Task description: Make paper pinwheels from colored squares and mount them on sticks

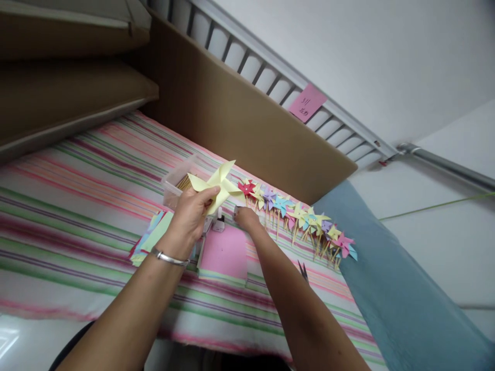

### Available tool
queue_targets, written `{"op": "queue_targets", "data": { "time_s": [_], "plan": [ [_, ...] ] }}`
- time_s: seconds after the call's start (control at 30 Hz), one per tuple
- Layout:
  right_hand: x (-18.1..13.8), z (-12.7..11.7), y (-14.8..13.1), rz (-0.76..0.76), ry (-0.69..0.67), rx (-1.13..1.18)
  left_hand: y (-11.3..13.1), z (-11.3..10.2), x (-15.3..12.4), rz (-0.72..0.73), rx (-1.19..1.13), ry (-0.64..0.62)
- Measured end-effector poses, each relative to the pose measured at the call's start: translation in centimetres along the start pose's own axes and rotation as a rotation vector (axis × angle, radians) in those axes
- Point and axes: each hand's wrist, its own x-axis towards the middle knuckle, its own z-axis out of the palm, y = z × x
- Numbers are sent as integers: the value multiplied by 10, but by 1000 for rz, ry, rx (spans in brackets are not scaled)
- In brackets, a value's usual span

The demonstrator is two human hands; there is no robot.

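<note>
My left hand [192, 210] pinches a pale yellow paper pinwheel [219, 181] near its centre, with the thumb on top. The pinwheel has no stick that I can see. My right hand [247, 218] is low over the cloth, just right of a small bottle with a white cap [219, 222]. Its fingers point away and are mostly hidden, with a small greyish spot at their tips that I cannot make out. Below the bottle lies a stack of square paper, pink on top [224, 253]. Behind my left hand stands a clear plastic box [169, 191] of thin wooden sticks.
Finished pinwheels on sticks [297, 212] lie in a row to the right. Coloured paper sheets [158, 234] lie left of my wrist. Dark scissor tips [303, 270] show beside my right forearm. A brown board [247, 113] and folded padded panels [77, 87] bound the striped cloth [96, 206].
</note>
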Motion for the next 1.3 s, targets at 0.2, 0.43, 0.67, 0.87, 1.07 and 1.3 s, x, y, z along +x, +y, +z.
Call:
{"op": "queue_targets", "data": {
  "time_s": [0.2, 0.43, 0.67, 0.87, 1.07, 1.3],
  "plan": [
    [-1, 5, 4, -2, 71, 50, -1, 2, -1, -21, -11, -29],
    [-2, 7, 9, -34, 131, 162, 0, 2, -3, -18, -28, -30],
    [-6, 0, 16, -58, 249, 291, -1, 1, -2, -16, 10, -1],
    [-34, -7, 20, -71, 447, 463, -5, 1, -3, -9, 22, -17],
    [-100, 38, 28, -191, 512, 584, -12, 2, -2, -23, 63, -31],
    [-131, 78, 36, -405, 436, 578, -27, 7, -1, -11, 185, -29]
  ]
}}
